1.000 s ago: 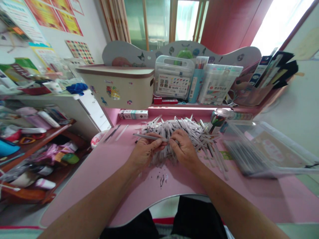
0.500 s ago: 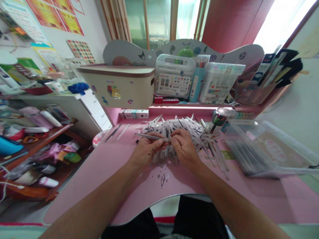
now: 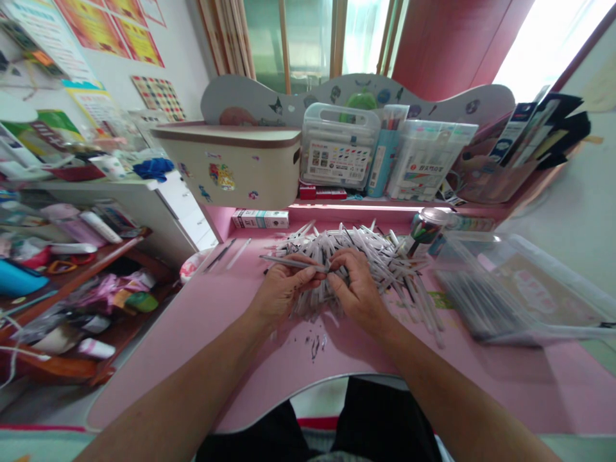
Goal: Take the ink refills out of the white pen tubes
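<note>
My left hand (image 3: 283,287) is closed around a slim grey pen (image 3: 283,260), its far end pointing left. At the pen's other end, my right hand (image 3: 355,285) has thumb and forefinger bent close together; the fingers hide what they pinch. Both hands sit at the front of a large heap of white and clear pens (image 3: 332,240), loosely crossed on the pink desk (image 3: 192,359). Small dark scraps (image 3: 315,346) lie on the desk just below my hands.
At right stands a clear plastic box (image 3: 520,282) with many grey sticks inside. A can (image 3: 426,226) stands behind the heap. Two thin pens (image 3: 221,255) lie at left. A beige bin (image 3: 231,167) and marker cases (image 3: 339,147) fill the shelf.
My right forefinger and thumb have shifted slightly at the pen's end, opening a little. The left hand keeps its hold, and the heap looks the same.
</note>
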### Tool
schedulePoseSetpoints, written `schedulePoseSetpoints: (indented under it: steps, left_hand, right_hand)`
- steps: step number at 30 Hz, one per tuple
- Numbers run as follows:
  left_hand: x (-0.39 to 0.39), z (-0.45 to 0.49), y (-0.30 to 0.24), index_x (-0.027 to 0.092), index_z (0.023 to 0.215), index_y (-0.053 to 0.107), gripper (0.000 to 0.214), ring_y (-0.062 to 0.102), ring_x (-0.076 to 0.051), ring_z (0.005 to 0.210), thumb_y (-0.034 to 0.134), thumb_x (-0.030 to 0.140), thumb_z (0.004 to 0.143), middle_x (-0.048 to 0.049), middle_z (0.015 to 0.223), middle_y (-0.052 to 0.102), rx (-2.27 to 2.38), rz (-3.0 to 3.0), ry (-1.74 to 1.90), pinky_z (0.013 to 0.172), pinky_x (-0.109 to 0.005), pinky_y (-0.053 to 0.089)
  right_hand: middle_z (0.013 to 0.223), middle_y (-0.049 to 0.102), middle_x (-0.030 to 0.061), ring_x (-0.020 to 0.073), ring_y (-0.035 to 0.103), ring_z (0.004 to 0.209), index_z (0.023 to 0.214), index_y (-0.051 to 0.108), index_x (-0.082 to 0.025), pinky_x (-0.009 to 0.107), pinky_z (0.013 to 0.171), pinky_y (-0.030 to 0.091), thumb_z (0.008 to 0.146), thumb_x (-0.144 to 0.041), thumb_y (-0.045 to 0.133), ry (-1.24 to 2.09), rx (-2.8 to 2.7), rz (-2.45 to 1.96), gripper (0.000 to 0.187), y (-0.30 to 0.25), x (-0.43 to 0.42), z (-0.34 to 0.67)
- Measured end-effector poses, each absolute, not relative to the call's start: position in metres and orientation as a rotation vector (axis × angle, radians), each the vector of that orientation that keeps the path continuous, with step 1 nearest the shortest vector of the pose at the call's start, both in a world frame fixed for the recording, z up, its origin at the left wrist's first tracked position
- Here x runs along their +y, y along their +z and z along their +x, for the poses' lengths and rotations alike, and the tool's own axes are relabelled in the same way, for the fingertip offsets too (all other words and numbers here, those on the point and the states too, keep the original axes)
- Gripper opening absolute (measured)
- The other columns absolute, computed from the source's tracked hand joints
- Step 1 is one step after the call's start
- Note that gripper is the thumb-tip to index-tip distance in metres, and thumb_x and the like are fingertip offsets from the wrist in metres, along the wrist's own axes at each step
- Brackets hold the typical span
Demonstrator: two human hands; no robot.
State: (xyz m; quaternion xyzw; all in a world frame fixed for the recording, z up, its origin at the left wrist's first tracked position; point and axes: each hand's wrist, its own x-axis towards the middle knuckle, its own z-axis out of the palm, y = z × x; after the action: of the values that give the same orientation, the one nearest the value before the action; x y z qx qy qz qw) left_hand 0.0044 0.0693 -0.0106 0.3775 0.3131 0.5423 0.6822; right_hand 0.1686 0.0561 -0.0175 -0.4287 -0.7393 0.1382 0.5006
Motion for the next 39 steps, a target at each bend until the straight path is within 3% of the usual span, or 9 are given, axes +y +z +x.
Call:
schedulePoseSetpoints:
  steps: [5,10,18,22,26,30,34,37,39]
  left_hand:
    - [0.07,0.004,-0.011,0.013,0.08,0.069,0.03,0.072,-0.012,0.068,0.09,0.02,0.06,-0.0046,0.075,0.076,0.685,0.863,1.196,0.063,-0.017,0.057]
    - [0.07,0.003,-0.011,0.013,0.081,0.069,0.029,0.072,-0.013,0.07,0.089,0.02,0.061,-0.0043,0.075,0.076,0.668,0.862,1.205,0.065,-0.018,0.058]
    - [0.069,0.002,-0.011,0.014,0.081,0.068,0.024,0.07,-0.012,0.071,0.085,0.02,0.066,-0.0039,0.079,0.075,0.678,0.93,1.2,0.065,-0.02,0.056]
    - [0.07,-0.001,-0.006,0.016,0.086,0.064,0.02,0.071,-0.015,0.079,0.078,0.02,0.072,-0.0037,0.089,0.074,0.669,0.895,1.253,0.072,-0.026,0.057]
    - [0.081,-0.015,0.001,0.019,0.084,0.06,0.013,0.07,-0.016,0.075,0.067,0.017,0.073,0.0018,0.075,0.067,0.72,0.858,1.447,0.076,-0.031,0.056]
    - [0.095,-0.031,0.004,0.018,0.075,0.058,0.012,0.06,-0.011,0.056,0.058,0.013,0.064,0.0043,0.063,0.059,0.857,0.844,1.664,0.062,-0.027,0.053]
    - [0.1,-0.036,0.001,0.017,0.07,0.059,0.013,0.043,-0.007,0.044,0.056,0.01,0.059,0.0046,0.057,0.053,0.927,0.908,1.692,0.045,-0.019,0.037]
    - [0.099,-0.034,-0.003,0.017,0.073,0.061,0.007,0.04,-0.007,0.045,0.06,0.016,0.066,0.0037,0.058,0.053,0.989,1.009,1.621,0.042,-0.019,0.03]
    - [0.096,-0.032,-0.005,0.016,0.075,0.061,0.008,0.041,-0.007,0.046,0.062,0.025,0.074,0.0033,0.061,0.053,1.024,1.064,1.563,0.042,-0.019,0.03]
  right_hand:
    - [0.094,0.06,0.0052,0.0214,0.051,0.097,0.081,0.055,-0.022,0.041,0.091,0.036,0.095,-0.024,0.043,0.336,-1.815,-1.072,0.018,-0.019,0.057,0.168]
    - [0.098,0.06,0.0064,0.0222,0.05,0.099,0.087,0.054,-0.021,0.042,0.091,0.036,0.093,-0.023,0.047,0.322,-1.792,-1.043,0.009,-0.02,0.056,0.168]
    - [0.099,0.06,0.0058,0.022,0.051,0.1,0.085,0.053,-0.022,0.042,0.093,0.038,0.092,-0.022,0.046,0.353,-1.807,-1.013,0.009,-0.021,0.056,0.168]
    - [0.107,0.057,0.0075,0.0228,0.05,0.108,0.1,0.054,-0.022,0.043,0.098,0.038,0.091,-0.022,0.049,0.339,-1.772,-1.006,0.01,-0.021,0.054,0.167]
    - [0.114,0.054,0.0099,0.0254,0.048,0.113,0.109,0.057,-0.021,0.045,0.101,0.036,0.087,-0.023,0.054,0.261,-1.815,-1.02,0.022,-0.021,0.049,0.165]
    - [0.112,0.057,0.0092,0.0265,0.047,0.112,0.1,0.067,-0.021,0.046,0.102,0.033,0.085,-0.021,0.06,0.162,-2.041,-1.006,0.017,-0.026,0.045,0.159]
    - [0.115,0.06,0.0066,0.0263,0.044,0.114,0.092,0.074,-0.024,0.05,0.109,0.024,0.087,-0.021,0.062,0.099,-2.274,-0.927,0.013,-0.033,0.042,0.148]
    - [0.119,0.06,0.0063,0.0269,0.041,0.119,0.095,0.075,-0.026,0.054,0.114,0.013,0.087,-0.02,0.064,0.069,-2.383,-0.914,0.015,-0.034,0.04,0.142]
    - [0.12,0.06,0.0064,0.0271,0.04,0.12,0.096,0.075,-0.026,0.054,0.115,0.013,0.087,-0.021,0.064,0.075,-2.435,-0.938,0.014,-0.031,0.039,0.139]
